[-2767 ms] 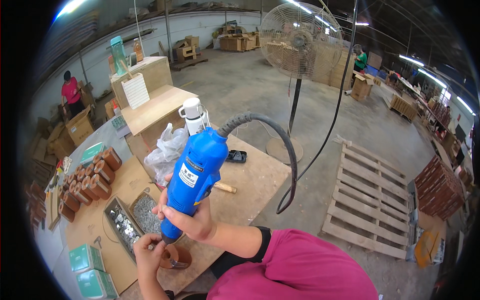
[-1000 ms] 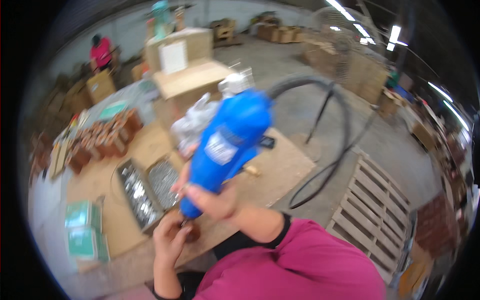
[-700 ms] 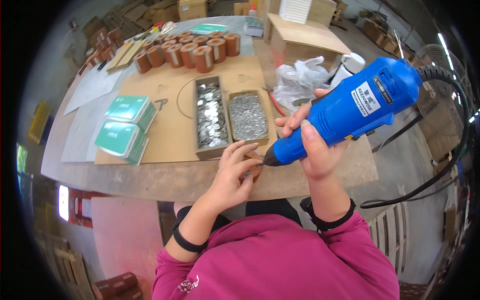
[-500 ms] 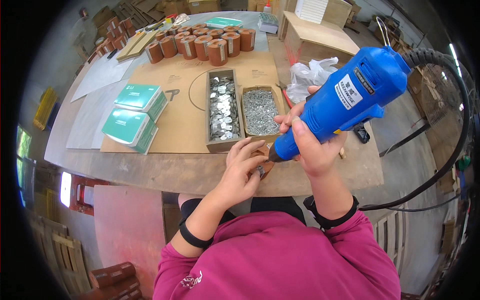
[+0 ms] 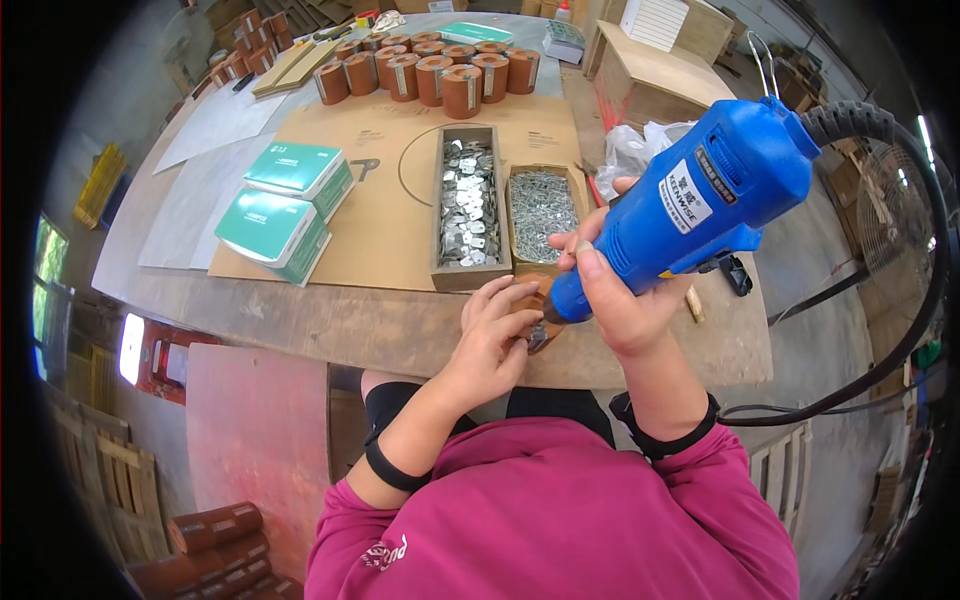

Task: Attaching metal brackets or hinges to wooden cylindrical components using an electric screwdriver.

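My right hand [image 5: 628, 305] grips a blue electric screwdriver [image 5: 690, 195], slanted so its dark tip points down and left. Beneath that tip a reddish-brown cylinder [image 5: 530, 302] rests at the table's near edge, mostly covered by my hands. Curled over the cylinder, my left hand [image 5: 488, 342] has its fingers close to the tip. A small greyish metal part [image 5: 538, 336] shows by my left fingertips; its exact shape is hard to make out. Just beyond lie a long wooden tray [image 5: 440, 215] of flat metal plates and a cardboard box [image 5: 582, 190] full of screws.
Two teal-and-white boxes [image 5: 270, 230] sit left of the tray. Several reddish-brown cylinders [image 5: 461, 92] stand at the back of the table. A black cable [image 5: 935, 270] loops down on the right. A plastic bag [image 5: 630, 150] lies behind the screws.
The view has shifted a little, so the table's things appear further right and slightly higher. Both hands keep their hold, and the screwdriver stays at the cylinder.
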The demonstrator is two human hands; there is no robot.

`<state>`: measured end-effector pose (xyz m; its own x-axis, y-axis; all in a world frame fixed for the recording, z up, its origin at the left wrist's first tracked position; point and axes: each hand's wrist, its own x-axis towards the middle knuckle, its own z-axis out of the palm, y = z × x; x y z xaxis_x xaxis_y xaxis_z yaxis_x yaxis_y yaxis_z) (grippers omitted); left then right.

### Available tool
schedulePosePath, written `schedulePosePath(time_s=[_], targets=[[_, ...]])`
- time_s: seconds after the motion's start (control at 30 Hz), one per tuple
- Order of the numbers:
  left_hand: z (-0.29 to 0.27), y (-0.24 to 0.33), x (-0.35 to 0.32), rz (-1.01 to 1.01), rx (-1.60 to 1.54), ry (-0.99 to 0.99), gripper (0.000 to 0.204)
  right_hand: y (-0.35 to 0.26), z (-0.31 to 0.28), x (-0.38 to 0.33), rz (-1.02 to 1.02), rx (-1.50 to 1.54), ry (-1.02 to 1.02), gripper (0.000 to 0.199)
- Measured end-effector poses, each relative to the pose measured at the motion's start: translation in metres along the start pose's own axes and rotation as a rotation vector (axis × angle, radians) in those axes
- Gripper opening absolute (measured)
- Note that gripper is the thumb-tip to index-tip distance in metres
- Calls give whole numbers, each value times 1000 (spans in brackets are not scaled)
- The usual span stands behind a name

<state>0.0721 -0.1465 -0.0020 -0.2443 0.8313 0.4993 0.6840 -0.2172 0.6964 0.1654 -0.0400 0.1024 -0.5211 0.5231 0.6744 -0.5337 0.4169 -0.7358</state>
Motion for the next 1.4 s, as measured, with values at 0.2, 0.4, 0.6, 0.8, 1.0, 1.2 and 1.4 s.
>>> schedulePosePath(time_s=[0.2, 0.4, 0.6, 0.8, 1.0, 1.2, 1.4], targets=[[1, 1, -1, 1, -17, -8, 31, -1, 1, -1, 2, -14, -16, 51], [2, -1, -3, -20, -7, -9, 30, 3, 1, -4, 50, -32, -26, 51], [4, 2, -2, -27, 97, 49, 40, 11, 0, -6, 35, -70, -65, 47], [9, 3, 1, -72, 200, 85, 49, 15, 0, -5, 5, -63, -59, 43], [20, -10, 1, -39, 117, 94, 46, 14, 4, -3, 14, -90, -62, 34], [25, -10, 0, -121, -31, 94, 40, 18, 1, -3, 35, -85, -22, 28], [28, -14, 0, -71, -43, 146, 38, 19, 7, -3, 57, -59, 88, 23]])
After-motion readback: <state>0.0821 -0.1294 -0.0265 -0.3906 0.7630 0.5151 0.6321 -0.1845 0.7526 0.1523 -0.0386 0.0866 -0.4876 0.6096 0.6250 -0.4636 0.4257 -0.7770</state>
